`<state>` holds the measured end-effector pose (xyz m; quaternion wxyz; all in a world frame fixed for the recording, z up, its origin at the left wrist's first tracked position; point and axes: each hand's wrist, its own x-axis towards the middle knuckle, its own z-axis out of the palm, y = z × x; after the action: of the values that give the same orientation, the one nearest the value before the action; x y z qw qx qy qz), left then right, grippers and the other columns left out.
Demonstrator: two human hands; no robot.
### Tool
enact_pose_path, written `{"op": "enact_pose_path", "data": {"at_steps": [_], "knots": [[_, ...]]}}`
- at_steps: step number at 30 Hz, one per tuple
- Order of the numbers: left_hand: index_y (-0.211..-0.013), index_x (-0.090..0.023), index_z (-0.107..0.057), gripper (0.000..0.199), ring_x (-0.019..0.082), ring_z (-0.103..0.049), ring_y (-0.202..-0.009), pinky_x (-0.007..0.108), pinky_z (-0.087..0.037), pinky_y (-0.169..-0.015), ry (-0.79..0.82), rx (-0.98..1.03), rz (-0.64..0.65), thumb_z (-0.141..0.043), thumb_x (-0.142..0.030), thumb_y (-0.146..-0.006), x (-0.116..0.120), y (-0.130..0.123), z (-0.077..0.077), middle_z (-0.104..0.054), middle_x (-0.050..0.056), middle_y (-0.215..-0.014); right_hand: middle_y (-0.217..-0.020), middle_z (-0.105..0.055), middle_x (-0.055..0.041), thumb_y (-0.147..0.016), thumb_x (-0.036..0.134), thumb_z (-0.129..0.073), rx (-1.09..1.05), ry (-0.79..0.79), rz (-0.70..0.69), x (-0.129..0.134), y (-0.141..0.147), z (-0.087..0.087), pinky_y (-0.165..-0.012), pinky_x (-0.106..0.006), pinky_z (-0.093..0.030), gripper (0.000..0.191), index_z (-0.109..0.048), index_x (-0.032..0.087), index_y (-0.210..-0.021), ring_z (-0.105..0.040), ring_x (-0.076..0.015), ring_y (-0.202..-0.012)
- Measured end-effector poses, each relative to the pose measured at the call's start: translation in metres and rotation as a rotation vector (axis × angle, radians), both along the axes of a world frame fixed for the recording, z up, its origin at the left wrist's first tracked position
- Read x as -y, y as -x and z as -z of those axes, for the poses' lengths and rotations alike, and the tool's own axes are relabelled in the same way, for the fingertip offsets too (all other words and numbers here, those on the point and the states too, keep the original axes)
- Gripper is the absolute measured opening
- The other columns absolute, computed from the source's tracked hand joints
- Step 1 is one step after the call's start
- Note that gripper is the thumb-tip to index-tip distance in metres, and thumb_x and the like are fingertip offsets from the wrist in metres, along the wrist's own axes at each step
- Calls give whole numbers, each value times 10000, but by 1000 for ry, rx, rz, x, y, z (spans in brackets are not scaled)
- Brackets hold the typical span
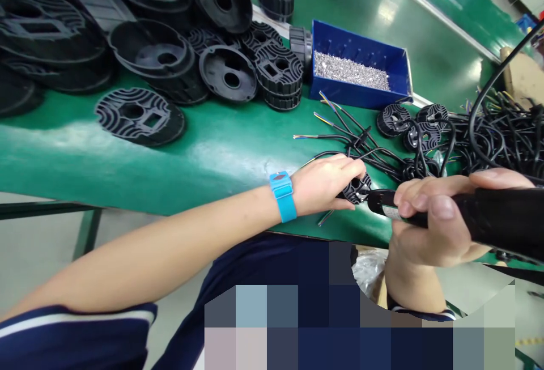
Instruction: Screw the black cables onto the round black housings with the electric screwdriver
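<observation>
My left hand (327,182), with a blue strap round its wrist, grips a small black grooved round part (356,188) near the table's front edge. My right hand (437,217) is wrapped round a black power screwdriver (501,220) lying nearly level. Its tip points left and meets the face of the round part; whether a screw sits there is too small to tell. Black cables (374,154) with bared coloured wire ends lie just behind the part.
Stacks of black round housings (229,72) fill the back left. A blue bin (361,89) of small metal screws stands behind the cables. More finished-looking discs (393,119) and a heap of cables (510,132) lie at the right. A black cord arcs down at the right.
</observation>
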<state>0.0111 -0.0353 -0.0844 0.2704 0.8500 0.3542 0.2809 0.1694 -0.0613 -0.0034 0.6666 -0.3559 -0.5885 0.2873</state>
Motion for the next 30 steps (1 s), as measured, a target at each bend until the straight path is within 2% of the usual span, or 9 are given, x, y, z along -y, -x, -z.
{"op": "enact_pose_path", "data": {"at_steps": [5,11,20,23,25,30], "knots": [[-1191,-187,-546,639,283,-683,-1137,374,-569,-951,-4,7,-6,-962,-400,-756,1,0,1,-724,100,-1213,-664,-609,80,-847,157,-768,-29,-6,-33,-1,-1,1,-440,-276,-451,301,-605,233,-1089,-467,-111,-435],[-1178,-193,-543,623,282,-687,-1144,369,-568,-941,11,19,-16,-959,-392,-759,1,0,1,-730,96,-1215,-661,-583,91,-846,217,-783,-8,28,-30,2,-3,4,-446,-283,-460,329,-562,263,-1085,-448,-115,-425],[-1199,-189,-553,599,280,-678,-1147,374,-572,-954,0,27,-23,-938,-386,-785,1,0,4,-724,98,-1211,-659,-597,86,-861,165,-765,-59,-41,-57,-1,-1,10,-444,-276,-464,297,-602,254,-1093,-455,-107,-427],[-1210,-189,-576,583,277,-681,-1133,386,-580,-969,-42,7,-22,-927,-408,-798,2,0,4,-728,96,-1202,-660,-607,78,-848,162,-773,-41,-56,-76,-1,-2,8,-435,-270,-461,290,-632,245,-1086,-473,-109,-430],[-1180,-192,-612,532,288,-676,-1169,413,-576,-1018,-98,-9,2,-923,-405,-805,2,1,6,-721,112,-1269,-670,-618,71,-834,162,-790,-53,-35,-89,-5,-5,6,-428,-264,-468,288,-655,236,-1078,-494,-106,-431],[-1149,-181,-675,414,314,-655,-1276,469,-567,-1108,-123,-4,45,-887,-367,-847,4,4,11,-678,140,-1427,-591,-599,77,-820,191,-790,-131,67,-292,-30,-14,3,-349,-240,-415,297,-693,225,-1098,-443,-94,-342]]}}
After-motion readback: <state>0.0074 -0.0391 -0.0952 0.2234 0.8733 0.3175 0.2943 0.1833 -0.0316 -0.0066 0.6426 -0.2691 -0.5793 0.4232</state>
